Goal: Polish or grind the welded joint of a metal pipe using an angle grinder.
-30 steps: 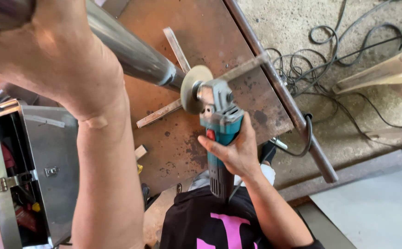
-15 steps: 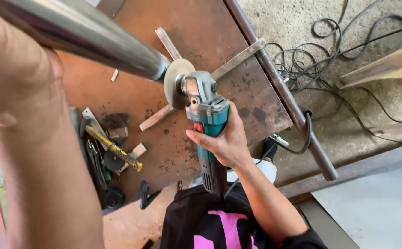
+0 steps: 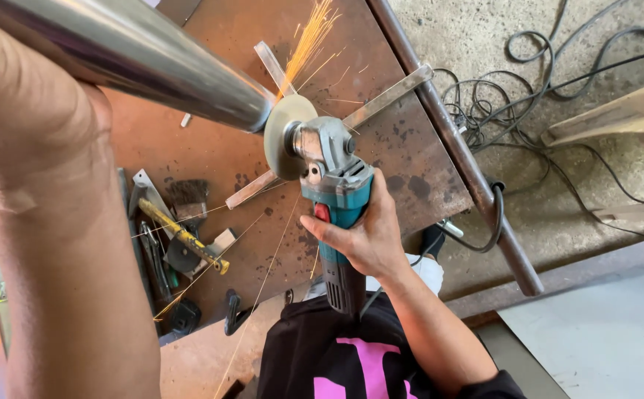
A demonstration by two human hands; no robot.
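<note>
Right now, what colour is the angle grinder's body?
Teal, with a grey metal head, a red switch; the angle grinder shows best in the head view.

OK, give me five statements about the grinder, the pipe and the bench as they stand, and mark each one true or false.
1. The right hand grips the teal angle grinder by its body. True.
2. The grinding disc meets the end of the steel pipe and sparks fly. True.
3. The pipe lies flat on the rusty table. False: it is raised above the table, with the left arm up against it.
4. The loose black cables lie on the table top. False: they lie on the concrete floor beside it.
5. A yellow-handled tool lies among other tools on the table. True.
</note>
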